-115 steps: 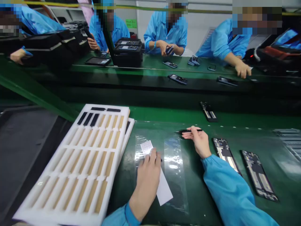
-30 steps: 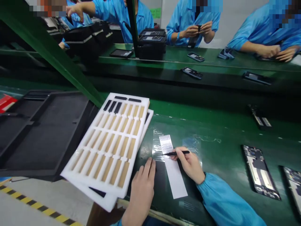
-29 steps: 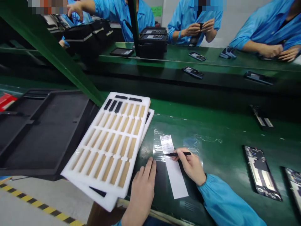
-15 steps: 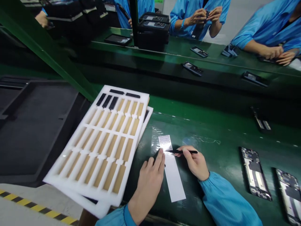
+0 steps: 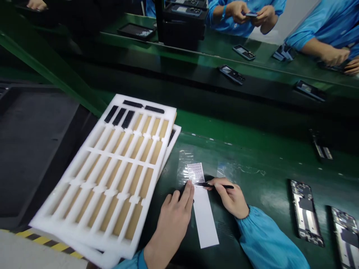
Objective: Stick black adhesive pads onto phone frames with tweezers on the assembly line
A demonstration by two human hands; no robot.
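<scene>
A long white sticker sheet (image 5: 206, 220) lies on the green bench, its upper part covered with rows of small dark dots. My left hand (image 5: 176, 216) lies beside it, fingers stretched out, the index fingertip pressing its left edge just below the dots. My right hand (image 5: 231, 198) is closed on black tweezers (image 5: 220, 185), held almost flat, with their tips on the sheet by the last rows of dots and close to my left fingertip. Whether the tips grip a dot is too small to tell. Clear plastic film (image 5: 183, 158) shows under the sheet's upper end.
On the left, a white foam tray (image 5: 117, 158) with slots holds several black strips. Opened phones (image 5: 305, 213) lie at the right. Finished-looking phones (image 5: 232, 74) rest on the dark strip beyond. Across it, co-workers in blue handle parts. A green post (image 5: 53, 67) slants at upper left.
The view has shifted slightly. My left index finger still presses the sheet, and the tweezers' tips stay beside it. Across the bench, a co-worker has turned the held part flat.
</scene>
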